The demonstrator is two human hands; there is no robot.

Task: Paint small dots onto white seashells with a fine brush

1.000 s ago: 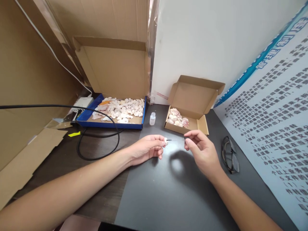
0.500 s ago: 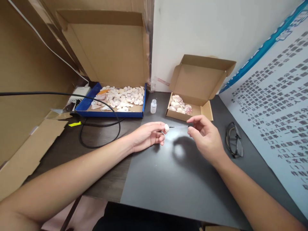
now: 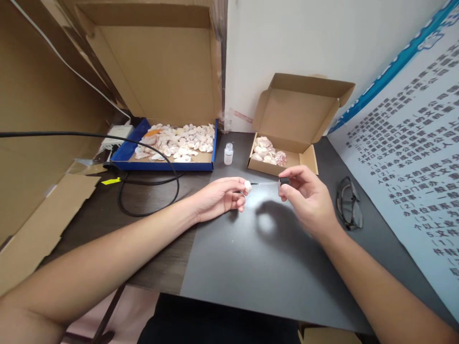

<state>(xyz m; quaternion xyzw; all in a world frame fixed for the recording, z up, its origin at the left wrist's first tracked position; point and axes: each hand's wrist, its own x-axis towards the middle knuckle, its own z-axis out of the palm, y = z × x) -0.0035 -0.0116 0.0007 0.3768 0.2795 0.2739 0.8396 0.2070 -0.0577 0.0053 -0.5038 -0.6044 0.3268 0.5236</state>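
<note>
My left hand [image 3: 226, 198] pinches a small white seashell [image 3: 247, 186] between thumb and fingertips above the dark mat. Between the thumb and fingers of my right hand [image 3: 309, 203] is a brush cap [image 3: 284, 181], black at the grip with a thin clear stem. The stem points left, and its dark tip is at the shell; I cannot tell whether they touch. Behind the hands a small clear bottle [image 3: 228, 155] with a white label stands upright, its neck uncapped.
A blue-sided box [image 3: 168, 166] full of shells stands at the back left, lid up. An open cardboard box [image 3: 265, 167] with several larger shells is at the back right. Glasses [image 3: 349, 203] lie on the right. A black cable [image 3: 148, 215] loops across the left side.
My right hand's grip has shifted, and the black cap now shows between its fingers. The shell has turned slightly in my left hand. The view has tilted a little downward.
</note>
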